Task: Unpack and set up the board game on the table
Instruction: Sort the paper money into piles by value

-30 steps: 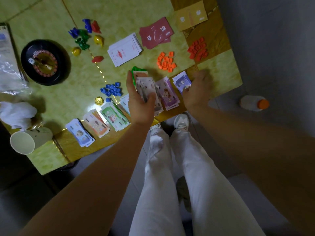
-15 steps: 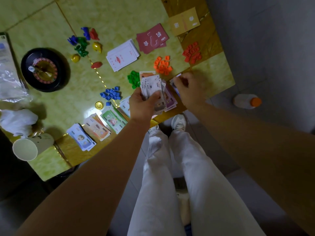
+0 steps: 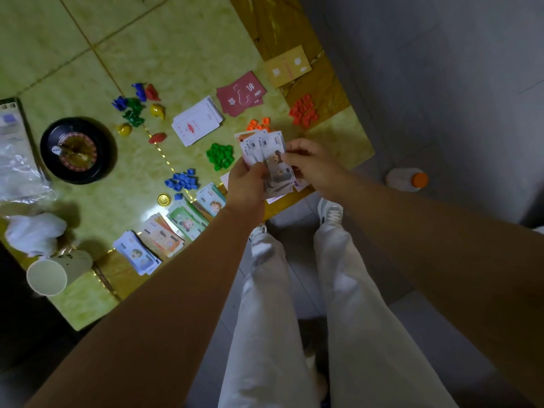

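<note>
Head view: the left hand (image 3: 245, 184) is curled round a fan of notes (image 3: 262, 148), held just above the near edge of the desk (image 3: 176, 39). The right hand (image 3: 313, 166), just beside it, pinches the front note of the fan between thumb and fingers. Just left of the left hand lie green blocks (image 3: 220, 156); farther left are blue blocks (image 3: 182, 179) and a coin (image 3: 164, 199). Below-left of that hand, four stacks (image 3: 185, 219) of notes line the desk edge. Beyond the hands lie orange blocks (image 3: 259, 125), red blocks (image 3: 304, 110), white cards (image 3: 197, 120) and red cards (image 3: 241, 94). Far left sits a roulette wheel (image 3: 78, 150). Right of the right hand, a bottle (image 3: 406, 179) lies on the floor (image 3: 471, 113).
</note>
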A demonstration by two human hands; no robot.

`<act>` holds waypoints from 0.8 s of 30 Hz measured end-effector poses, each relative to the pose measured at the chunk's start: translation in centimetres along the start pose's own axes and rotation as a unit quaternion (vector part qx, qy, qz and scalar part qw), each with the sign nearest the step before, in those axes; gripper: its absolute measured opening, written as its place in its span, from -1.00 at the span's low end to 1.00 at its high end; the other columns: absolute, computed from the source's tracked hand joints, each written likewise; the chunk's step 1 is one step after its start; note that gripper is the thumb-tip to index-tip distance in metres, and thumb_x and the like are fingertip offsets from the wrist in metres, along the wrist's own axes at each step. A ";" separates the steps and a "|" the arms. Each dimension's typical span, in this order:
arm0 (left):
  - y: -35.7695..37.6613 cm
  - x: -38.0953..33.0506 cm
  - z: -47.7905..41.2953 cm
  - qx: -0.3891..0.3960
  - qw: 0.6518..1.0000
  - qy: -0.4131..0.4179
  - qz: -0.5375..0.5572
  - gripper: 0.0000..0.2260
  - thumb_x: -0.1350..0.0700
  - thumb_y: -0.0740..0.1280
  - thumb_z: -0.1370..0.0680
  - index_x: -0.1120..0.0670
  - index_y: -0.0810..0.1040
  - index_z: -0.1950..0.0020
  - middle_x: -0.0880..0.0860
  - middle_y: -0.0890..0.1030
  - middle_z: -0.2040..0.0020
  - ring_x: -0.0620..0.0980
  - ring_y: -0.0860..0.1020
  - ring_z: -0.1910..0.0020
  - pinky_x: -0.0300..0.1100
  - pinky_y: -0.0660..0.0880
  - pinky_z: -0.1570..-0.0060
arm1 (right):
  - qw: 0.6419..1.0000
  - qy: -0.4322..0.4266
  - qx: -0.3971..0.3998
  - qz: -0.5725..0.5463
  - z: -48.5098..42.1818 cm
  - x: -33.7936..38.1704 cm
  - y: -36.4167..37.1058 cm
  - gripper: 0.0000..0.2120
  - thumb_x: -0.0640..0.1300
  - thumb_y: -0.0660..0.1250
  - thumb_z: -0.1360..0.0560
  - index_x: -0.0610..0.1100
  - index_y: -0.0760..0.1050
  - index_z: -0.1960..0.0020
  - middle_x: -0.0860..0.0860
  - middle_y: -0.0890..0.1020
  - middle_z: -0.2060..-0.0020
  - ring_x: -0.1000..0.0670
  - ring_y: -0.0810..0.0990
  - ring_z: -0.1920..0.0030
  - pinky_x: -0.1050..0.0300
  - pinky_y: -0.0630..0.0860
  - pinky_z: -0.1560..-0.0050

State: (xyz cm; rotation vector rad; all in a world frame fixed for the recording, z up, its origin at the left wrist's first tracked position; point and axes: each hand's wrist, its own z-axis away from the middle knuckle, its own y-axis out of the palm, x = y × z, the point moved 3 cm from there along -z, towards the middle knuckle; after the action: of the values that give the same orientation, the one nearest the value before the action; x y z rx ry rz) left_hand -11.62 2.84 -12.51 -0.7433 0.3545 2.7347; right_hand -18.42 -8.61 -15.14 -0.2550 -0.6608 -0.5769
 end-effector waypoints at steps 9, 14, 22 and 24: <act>3.2 -0.3 1.7 -0.020 0.998 0.065 -0.009 -0.71 0.48 0.25 -0.48 0.19 0.48 -0.12 0.14 0.62 0.12 0.00 0.64 0.31 -0.10 0.62 0.37 | 0.999 -0.027 -0.002 0.030 1.2 1.9 -2.8 -0.81 -0.16 0.38 -0.51 -0.22 0.56 -0.10 -0.17 0.62 0.01 -0.05 0.59 0.03 -0.02 0.53 -0.07; 3.9 -0.5 2.4 -0.019 0.997 0.065 -0.031 -0.73 0.45 0.26 -0.51 0.21 0.42 -0.15 0.09 0.59 0.17 -0.06 0.63 0.43 -0.17 0.55 0.54 | 1.000 -0.005 0.002 0.021 1.2 1.9 -4.2 -0.79 -0.16 0.38 -0.51 -0.28 0.55 -0.08 -0.17 0.60 -0.01 -0.12 0.58 -0.05 -0.08 0.50 -0.08; 4.6 0.4 2.0 -0.041 0.997 0.066 0.003 -0.73 0.40 0.25 -0.54 0.26 0.47 -0.23 0.24 0.62 -0.06 0.23 0.63 0.04 0.16 0.61 0.08 | 0.999 0.012 0.029 0.011 1.8 2.4 -5.0 -0.83 -0.23 0.34 -0.53 -0.14 0.57 -0.12 -0.08 0.64 -0.01 -0.08 0.59 -0.04 0.06 0.48 0.01; 4.9 0.5 2.1 -0.049 0.996 0.074 0.013 -0.79 0.38 0.19 -0.57 0.22 0.50 -0.15 0.17 0.63 0.03 0.14 0.63 0.13 0.09 0.61 0.09 | 1.000 0.010 0.025 0.013 1.8 2.4 -5.2 -0.80 -0.24 0.33 -0.52 -0.15 0.57 -0.14 -0.11 0.64 -0.04 -0.12 0.59 -0.08 0.02 0.48 -0.04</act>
State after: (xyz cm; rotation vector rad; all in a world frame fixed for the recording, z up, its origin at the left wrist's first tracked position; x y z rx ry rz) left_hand -14.58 -0.99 -10.25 -0.9773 0.2653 2.7437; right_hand -20.81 -13.15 -11.99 -0.2103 -0.6508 -0.5377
